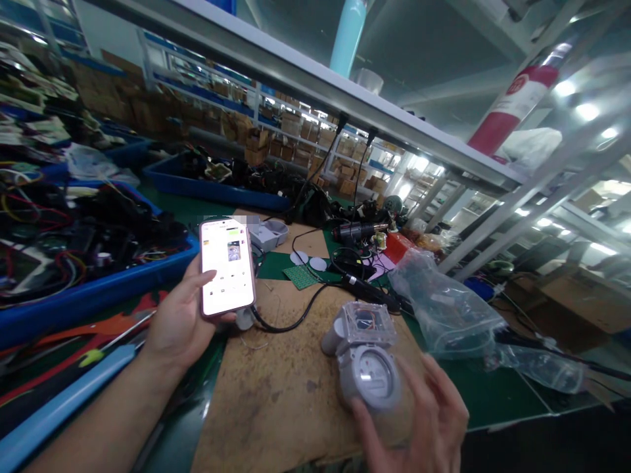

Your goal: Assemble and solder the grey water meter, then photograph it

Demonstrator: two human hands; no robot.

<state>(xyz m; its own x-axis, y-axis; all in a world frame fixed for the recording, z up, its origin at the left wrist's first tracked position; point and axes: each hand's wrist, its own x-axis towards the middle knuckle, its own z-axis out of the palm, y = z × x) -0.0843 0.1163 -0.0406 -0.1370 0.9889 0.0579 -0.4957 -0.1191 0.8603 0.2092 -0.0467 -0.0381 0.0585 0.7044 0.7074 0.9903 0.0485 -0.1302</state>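
Observation:
My left hand [180, 318] is closed around a smartphone [227, 269], its lit white screen facing up, with the thumb over the screen's left edge. On the brown board lies a grey plastic device [369, 378] with a round window and a clear rectangular box [369, 325] showing wires inside. My right hand [419, 414] is beside the round part, slightly blurred, with thumb and fingers spread. The thumb overlaps the device's lower edge; whether it touches I cannot tell. A black cable [296, 322] curves across the board behind the device.
Blue bins [162, 266] of wires and parts stand left, above pliers [98, 328] and a screwdriver-like blue handle [73, 404]. Behind the board [266, 401] are a green circuit board [300, 276] and heat gun [359, 230]. Plastic bags [444, 309] lie right. A shelf [409, 118] crosses overhead.

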